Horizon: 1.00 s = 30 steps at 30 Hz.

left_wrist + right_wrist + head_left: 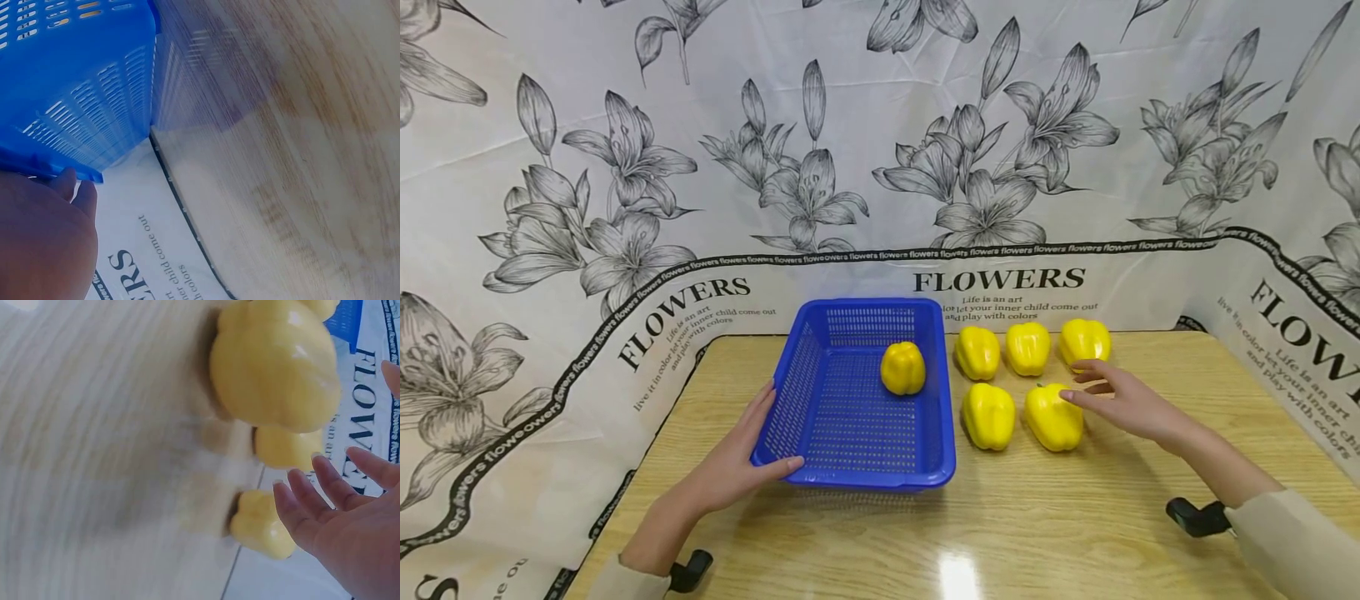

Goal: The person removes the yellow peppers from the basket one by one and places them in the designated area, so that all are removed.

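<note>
My left hand [739, 457] grips the near left corner of a blue plastic basket [857, 425], thumb over the front rim and fingers along the left side. In the left wrist view, fingertips [84, 197] curl at the rim of the basket [75, 81]. Inside it, towards the right wall, sits one yellow bell pepper [903, 368]. My right hand [1133, 404] hovers with spread, relaxed fingers over the front right bell pepper [1056, 421]. The right wrist view shows a gap between those fingers [301, 487] and the large near pepper [275, 365].
Another yellow pepper [988, 417] lies between the basket and the front right one. Behind them is a row of three: left [977, 352], middle [1027, 348] and right [1084, 342]. A flower-printed cloth [842, 287] hangs behind the wooden table [865, 546].
</note>
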Motion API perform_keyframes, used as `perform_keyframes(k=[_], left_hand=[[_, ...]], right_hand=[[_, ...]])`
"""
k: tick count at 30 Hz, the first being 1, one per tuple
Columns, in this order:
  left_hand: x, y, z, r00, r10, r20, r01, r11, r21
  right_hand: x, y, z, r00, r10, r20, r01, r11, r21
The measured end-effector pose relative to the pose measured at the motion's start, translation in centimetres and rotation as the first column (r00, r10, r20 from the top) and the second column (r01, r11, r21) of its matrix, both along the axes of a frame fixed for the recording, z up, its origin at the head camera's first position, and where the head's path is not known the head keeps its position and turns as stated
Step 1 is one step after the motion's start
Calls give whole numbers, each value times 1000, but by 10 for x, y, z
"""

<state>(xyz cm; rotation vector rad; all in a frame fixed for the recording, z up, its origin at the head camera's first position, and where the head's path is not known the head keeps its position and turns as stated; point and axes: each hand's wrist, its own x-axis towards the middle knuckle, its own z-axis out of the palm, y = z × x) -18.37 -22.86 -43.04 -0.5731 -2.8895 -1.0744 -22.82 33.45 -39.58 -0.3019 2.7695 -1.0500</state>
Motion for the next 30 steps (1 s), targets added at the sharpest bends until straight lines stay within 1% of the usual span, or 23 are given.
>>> perform_keyframes(k=[4, 9, 13, 16, 22, 26, 30], left_hand=[[-1, 0, -1, 1000, -3, -2, 3, 1000, 1], [-1, 0, -1, 1000, -5, -3, 5, 1000, -3], [-1, 1, 0, 1000, -6, -4, 6, 1000, -1], [-1, 0, 1, 1000, -10, -7, 10, 1000, -2], [-1, -1, 0, 1000, -12, -11, 12, 1000, -7], [-1, -1, 0, 1000, -14, -14, 14, 1000, -11], [0, -1, 1, 1000, -15, -13, 14, 1000, -7]], right_hand=[[-2, -8, 10, 996, 23, -85, -23, 1000, 4], [-6, -27, 25, 979, 81, -186, -81, 997, 8], [-8, -46, 36, 971, 129, -200, -131, 991, 4], [-11, -60, 41, 965, 155, -212, -159, 987, 0], [-17, -87, 50, 935, 232, -269, -235, 972, 22], [-22, -106, 55, 917, 280, -283, -274, 960, 61], [-28, -126, 57, 900, 319, -298, -300, 948, 109]])
